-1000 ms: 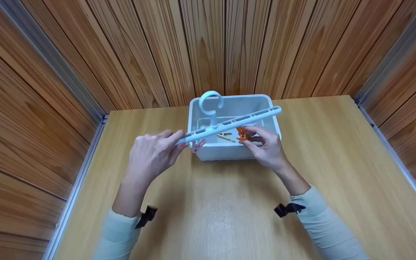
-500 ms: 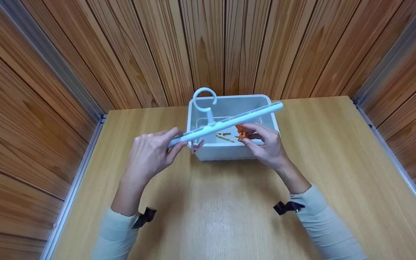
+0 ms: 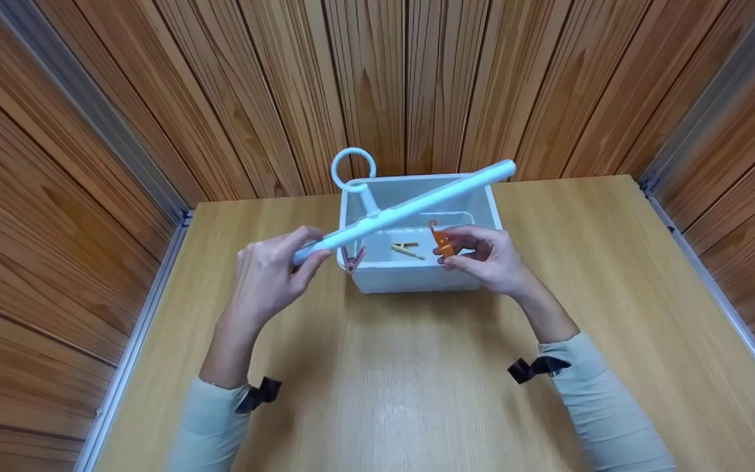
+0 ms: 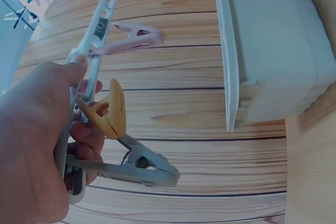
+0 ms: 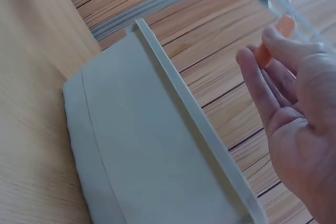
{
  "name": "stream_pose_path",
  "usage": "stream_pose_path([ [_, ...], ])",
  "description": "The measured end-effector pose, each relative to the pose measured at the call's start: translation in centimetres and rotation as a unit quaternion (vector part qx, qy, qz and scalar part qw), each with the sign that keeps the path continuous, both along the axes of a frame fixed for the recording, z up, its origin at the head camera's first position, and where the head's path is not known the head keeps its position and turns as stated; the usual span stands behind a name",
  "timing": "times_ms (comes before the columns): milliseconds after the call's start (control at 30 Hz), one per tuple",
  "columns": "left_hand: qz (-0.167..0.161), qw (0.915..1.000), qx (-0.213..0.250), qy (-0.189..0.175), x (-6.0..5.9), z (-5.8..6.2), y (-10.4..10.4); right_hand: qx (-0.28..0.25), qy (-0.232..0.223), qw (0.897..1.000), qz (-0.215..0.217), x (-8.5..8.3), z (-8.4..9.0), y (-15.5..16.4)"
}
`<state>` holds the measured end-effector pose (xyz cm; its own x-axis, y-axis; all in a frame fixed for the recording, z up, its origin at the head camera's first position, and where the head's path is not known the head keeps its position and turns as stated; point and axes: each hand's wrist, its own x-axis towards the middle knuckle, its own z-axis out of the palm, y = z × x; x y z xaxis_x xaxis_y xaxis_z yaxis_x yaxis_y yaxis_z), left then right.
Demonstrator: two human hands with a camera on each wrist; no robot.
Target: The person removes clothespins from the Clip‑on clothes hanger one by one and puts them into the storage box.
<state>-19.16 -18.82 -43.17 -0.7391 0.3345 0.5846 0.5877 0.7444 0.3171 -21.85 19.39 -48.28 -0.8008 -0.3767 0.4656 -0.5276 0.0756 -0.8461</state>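
My left hand (image 3: 266,278) grips one end of a light blue clip hanger (image 3: 410,208), a slotted bar with a round hook, held tilted above the bin. Beneath the bar, in the left wrist view, hang a pink clothespin (image 4: 137,39), a yellow clothespin (image 4: 114,111) and a grey clothespin (image 4: 142,169). Between thumb and fingers, my right hand (image 3: 492,262) pinches an orange clothespin (image 3: 444,244) whose small hook points up. It is apart from the bar, just below it. A yellowish clothespin (image 3: 407,249) lies inside the pale bin (image 3: 417,280).
The bin stands against the back wooden wall (image 3: 377,92) on a wooden table (image 3: 390,380). Wood-panelled walls with metal edge rails (image 3: 138,347) enclose the table on the left and right.
The hanger has tilted more steeply, its right end and hook rising and its slotted side turning away. My right hand has shifted slightly right, and the orange clothespin has turned hook upward.
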Motion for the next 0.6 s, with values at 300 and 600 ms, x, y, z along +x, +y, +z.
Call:
stream_pose_path([
  [300, 0.012, 0.9993, 0.033, -0.014, -0.1, -0.3, -0.5, 0.005, -0.088, 0.995, 0.034, -0.9, -0.3, 1.0],
  [600, -0.006, 0.9977, 0.066, -0.012, -0.3, -0.9, -0.4, 0.007, -0.107, 0.993, 0.049, -1.9, 0.8, 1.5],
])
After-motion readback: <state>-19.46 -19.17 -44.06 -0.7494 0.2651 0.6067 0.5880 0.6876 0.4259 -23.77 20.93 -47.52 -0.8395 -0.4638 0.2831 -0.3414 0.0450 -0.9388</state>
